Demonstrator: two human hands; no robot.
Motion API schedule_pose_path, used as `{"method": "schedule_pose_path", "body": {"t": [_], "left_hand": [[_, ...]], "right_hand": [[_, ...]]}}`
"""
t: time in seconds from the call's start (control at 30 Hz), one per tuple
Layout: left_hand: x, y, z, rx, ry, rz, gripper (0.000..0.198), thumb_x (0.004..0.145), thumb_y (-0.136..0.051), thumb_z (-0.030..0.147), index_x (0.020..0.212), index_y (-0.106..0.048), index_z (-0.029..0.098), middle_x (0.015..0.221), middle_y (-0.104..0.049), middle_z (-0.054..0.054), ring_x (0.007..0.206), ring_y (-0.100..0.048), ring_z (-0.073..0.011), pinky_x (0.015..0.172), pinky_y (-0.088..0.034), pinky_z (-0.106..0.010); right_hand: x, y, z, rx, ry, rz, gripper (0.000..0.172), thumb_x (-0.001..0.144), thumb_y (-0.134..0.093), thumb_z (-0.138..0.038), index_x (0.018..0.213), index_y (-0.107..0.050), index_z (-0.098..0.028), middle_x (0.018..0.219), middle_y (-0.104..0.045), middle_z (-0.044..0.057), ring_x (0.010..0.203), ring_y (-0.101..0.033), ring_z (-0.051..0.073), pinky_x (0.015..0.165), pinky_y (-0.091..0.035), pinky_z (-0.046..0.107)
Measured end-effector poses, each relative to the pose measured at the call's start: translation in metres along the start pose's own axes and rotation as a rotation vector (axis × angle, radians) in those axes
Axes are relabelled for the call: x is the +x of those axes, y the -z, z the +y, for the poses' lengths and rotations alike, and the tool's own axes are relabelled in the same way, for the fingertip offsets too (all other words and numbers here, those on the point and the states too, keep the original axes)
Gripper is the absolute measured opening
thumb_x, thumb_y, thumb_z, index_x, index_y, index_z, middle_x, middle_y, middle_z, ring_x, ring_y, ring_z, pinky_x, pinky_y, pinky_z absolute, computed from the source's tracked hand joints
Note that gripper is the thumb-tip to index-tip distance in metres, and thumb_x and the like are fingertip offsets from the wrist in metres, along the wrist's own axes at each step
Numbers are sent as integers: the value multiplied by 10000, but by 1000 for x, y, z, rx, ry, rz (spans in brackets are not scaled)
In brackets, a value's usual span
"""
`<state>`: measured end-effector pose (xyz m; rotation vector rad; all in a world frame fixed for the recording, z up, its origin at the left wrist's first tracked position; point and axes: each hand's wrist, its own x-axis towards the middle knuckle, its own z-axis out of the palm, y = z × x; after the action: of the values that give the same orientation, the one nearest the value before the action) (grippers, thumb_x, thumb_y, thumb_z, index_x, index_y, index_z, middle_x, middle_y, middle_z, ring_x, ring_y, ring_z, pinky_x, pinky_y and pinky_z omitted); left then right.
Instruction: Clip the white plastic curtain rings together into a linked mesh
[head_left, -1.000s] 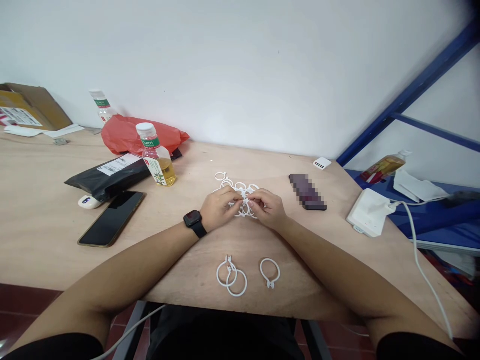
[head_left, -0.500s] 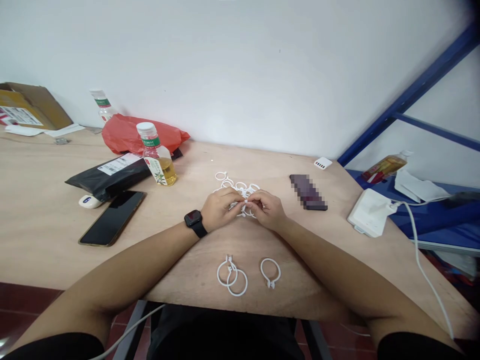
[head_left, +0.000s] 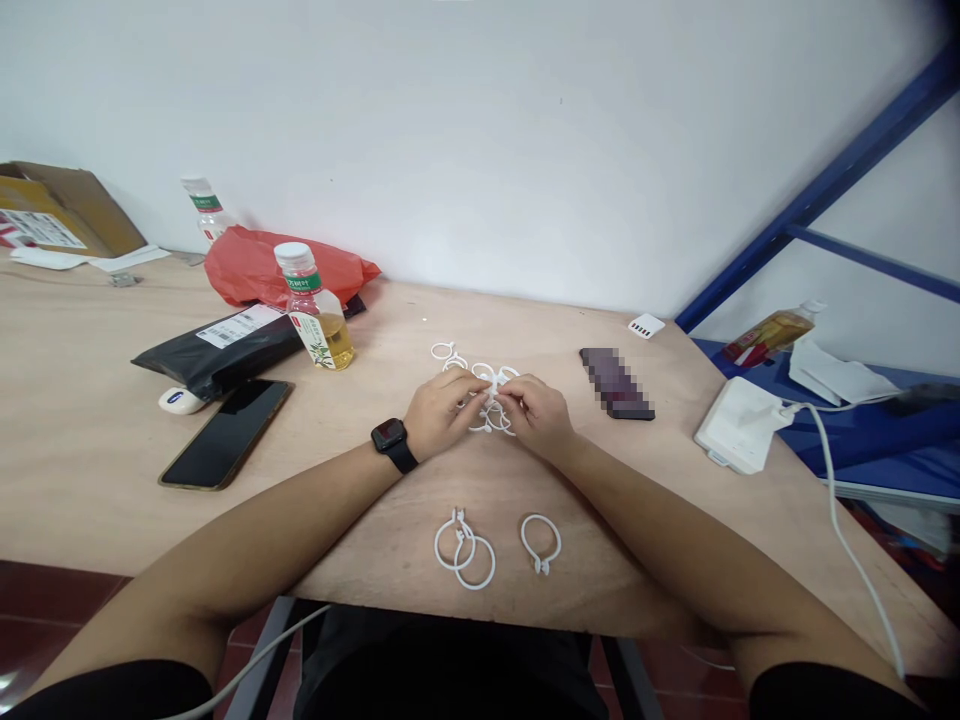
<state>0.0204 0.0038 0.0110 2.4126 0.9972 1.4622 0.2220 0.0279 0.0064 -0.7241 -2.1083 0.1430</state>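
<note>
My left hand (head_left: 444, 412) and my right hand (head_left: 538, 413) meet over a small heap of white plastic rings (head_left: 480, 378) on the wooden table (head_left: 90, 450). Both hands pinch the same white ring (head_left: 489, 405) between their fingertips. A black watch (head_left: 391, 442) sits on my left wrist. Nearer to me lie two linked white rings (head_left: 463, 550) and a single white ring (head_left: 540, 541).
A black phone (head_left: 225, 433) lies to the left, with a tea bottle (head_left: 313, 310), a black parcel (head_left: 217, 350) and a red bag (head_left: 262, 264) behind it. A dark pixelated object (head_left: 615, 382), a white box (head_left: 739, 423) with a cable and a blue rack (head_left: 825, 180) stand right.
Both hands stay together over the ring heap; the fingers shift slightly on the ring. The view has drifted a little.
</note>
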Motion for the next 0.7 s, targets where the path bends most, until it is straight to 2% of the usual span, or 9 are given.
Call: {"method": "schedule_pose_path", "body": {"t": [0.13,0.2,0.3,0.37,0.5,0.6,0.7], "left_hand": [[0,1,-1,-26,59,30,238,947,-532,258,1153,-601,161,1000,-657,-91,890,-605,-168,729,-522,-281],[0,2,-2,-47,67,45,228,945,-529,249,1139,-599,153,1012,-649,-95,898,-601,-169,718,-518,-273],[1,3,-2,-53,82,70,219,951,-516,250,1122,-600,141,997,-647,-96,829,-585,-155,708,-507,-278],[1,4,-1,-49,96,82,219,959,-507,266,1112,-601,141,983,-649,-91,782,-567,-144,706,-501,-283],[2,4,-2,-52,115,85,218,961,-508,289,1099,-603,150,977,-648,-84,762,-557,-138,703,-493,-282],[2,4,-2,-49,107,87,213,961,-510,293,1087,-604,150,966,-647,-81,758,-554,-137,701,-487,-282],[2,3,-3,-42,106,81,212,966,-504,300,1082,-605,155,972,-648,-80,757,-553,-137,703,-487,-284]], "right_hand": [[1,1,4,-127,53,-48,82,922,-568,-247,940,-648,-234,886,-711,60,825,-650,195,734,-503,315],[1,1,-1,-101,105,-109,75,900,-575,-220,923,-647,-227,862,-709,50,785,-645,179,701,-493,295],[0,1,-18,89,229,-302,112,854,-541,-160,840,-634,-220,748,-679,12,681,-617,144,624,-464,259],[-2,2,-32,200,248,-420,126,806,-535,-142,810,-635,-219,666,-642,-12,608,-583,128,587,-443,247],[-1,5,-55,336,277,-640,237,757,-542,-129,932,-679,-213,683,-651,-25,596,-573,112,588,-438,233],[0,5,-65,339,339,-734,256,780,-585,-155,996,-706,-222,696,-659,-24,624,-578,114,612,-440,237],[-1,3,-68,275,393,-761,204,830,-611,-197,992,-724,-246,734,-666,-14,631,-577,111,590,-421,234]]}}
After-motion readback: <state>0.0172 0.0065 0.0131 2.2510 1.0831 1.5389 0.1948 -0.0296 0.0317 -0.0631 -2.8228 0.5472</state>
